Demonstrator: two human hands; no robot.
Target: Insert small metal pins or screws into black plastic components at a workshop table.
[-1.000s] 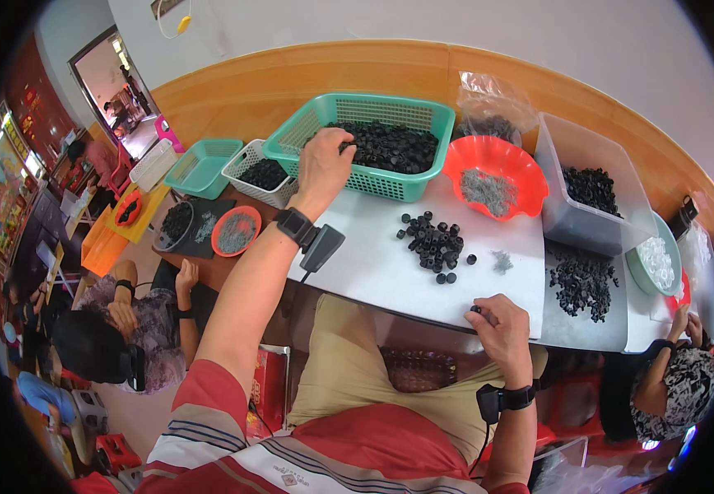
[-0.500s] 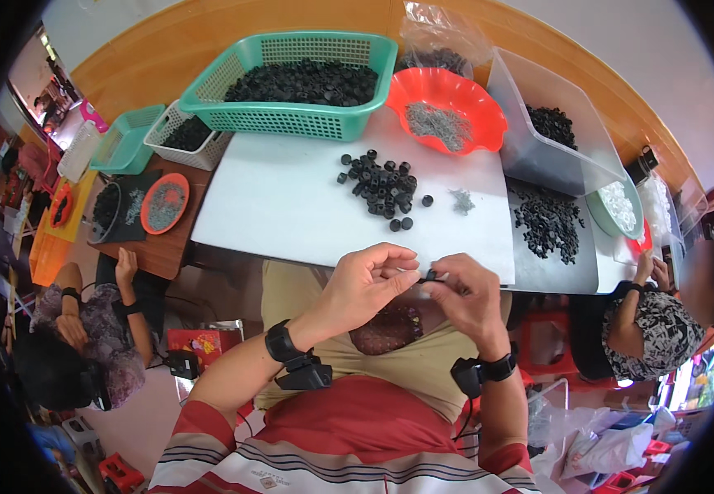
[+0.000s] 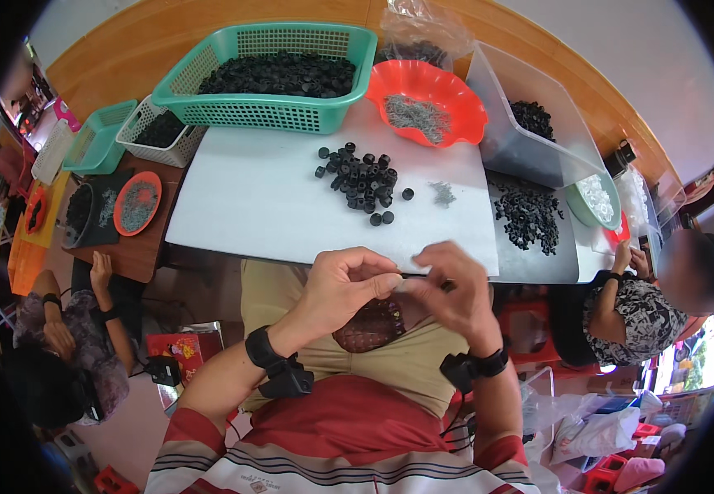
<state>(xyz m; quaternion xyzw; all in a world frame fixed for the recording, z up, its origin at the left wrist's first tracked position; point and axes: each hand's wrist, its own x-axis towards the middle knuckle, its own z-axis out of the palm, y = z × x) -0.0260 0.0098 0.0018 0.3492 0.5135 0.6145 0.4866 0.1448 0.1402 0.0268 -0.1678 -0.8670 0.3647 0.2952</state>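
Beige trousers lie below the left hand, its thumb and fingertips close together, and the blurred right hand, its fingers parted from the thumb; whether either holds anything I cannot tell. A loose pinch could drop a small piece short of the white table. Beyond sit loose black caps, small grey bits and a green basket.

We count one large green rectangular plastic basket, one large red scalloped bowl, one large translucent rectangular bin, one heap of black cylinders.
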